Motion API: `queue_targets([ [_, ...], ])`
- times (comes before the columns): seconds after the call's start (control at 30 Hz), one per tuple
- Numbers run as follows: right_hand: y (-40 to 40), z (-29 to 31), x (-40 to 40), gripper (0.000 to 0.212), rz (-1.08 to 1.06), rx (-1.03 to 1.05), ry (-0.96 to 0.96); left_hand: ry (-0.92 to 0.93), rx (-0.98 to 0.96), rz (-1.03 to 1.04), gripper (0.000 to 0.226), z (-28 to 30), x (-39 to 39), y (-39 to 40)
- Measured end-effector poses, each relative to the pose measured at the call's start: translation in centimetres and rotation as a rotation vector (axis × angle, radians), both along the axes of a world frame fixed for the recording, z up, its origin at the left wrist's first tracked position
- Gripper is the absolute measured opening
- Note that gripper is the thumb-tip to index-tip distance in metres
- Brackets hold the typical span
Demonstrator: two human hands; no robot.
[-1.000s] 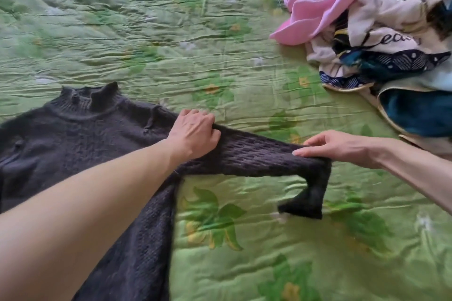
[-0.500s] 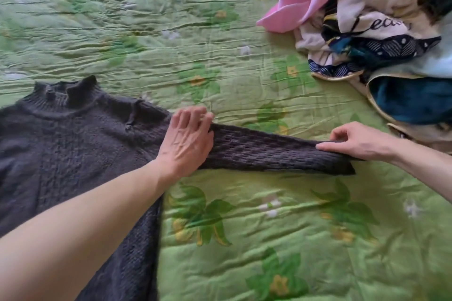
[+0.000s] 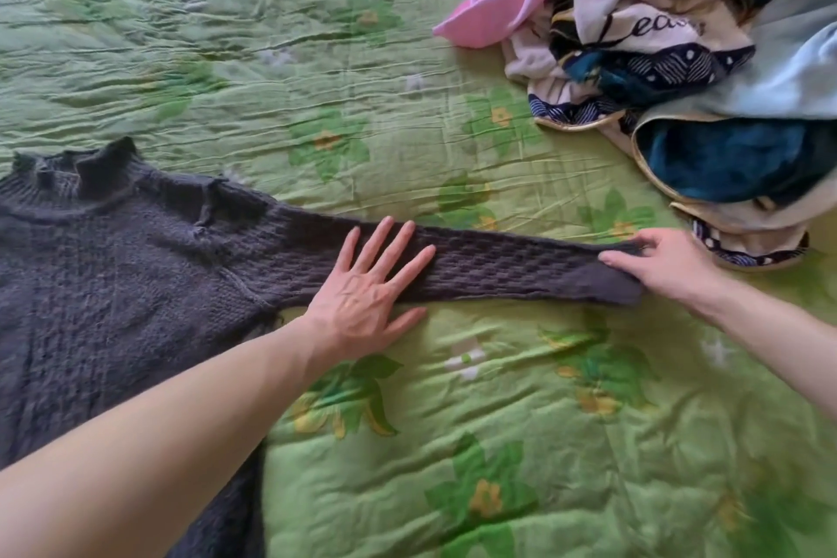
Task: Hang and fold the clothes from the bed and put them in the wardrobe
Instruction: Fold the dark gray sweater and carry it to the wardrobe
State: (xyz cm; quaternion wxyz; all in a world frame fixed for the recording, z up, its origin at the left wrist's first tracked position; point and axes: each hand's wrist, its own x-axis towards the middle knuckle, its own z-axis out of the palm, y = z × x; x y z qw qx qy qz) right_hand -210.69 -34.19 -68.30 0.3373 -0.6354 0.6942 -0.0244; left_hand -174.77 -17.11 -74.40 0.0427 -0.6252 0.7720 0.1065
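The dark sweater [image 3: 117, 267] is spread on the bed [image 3: 498, 421] for folding. The left hand [image 3: 362, 290] presses the sleeve [image 3: 498, 267] with flat fingers; the right hand [image 3: 656, 263] pinches the cuff. Next, I think, the sleeve must fold across the body.

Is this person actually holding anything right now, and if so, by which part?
Yes: the right hand pinches the dark knitted sweater by the cuff end of its outstretched sleeve. The left hand only presses flat on that sleeve, no grip.
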Motion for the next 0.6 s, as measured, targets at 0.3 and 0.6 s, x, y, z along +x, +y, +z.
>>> queue_targets([
  [0.3,4.1,-1.0,1.8,0.054,-0.099,-0.070,0.094,-0.043,0.114,0.115,0.088,0.7,-2.4,-0.6],
  [0.6,5.5,-1.2,1.8,0.048,-0.262,-0.073,0.211,0.001,0.122,0.008,0.076,1.0,-5.1,1.1],
])
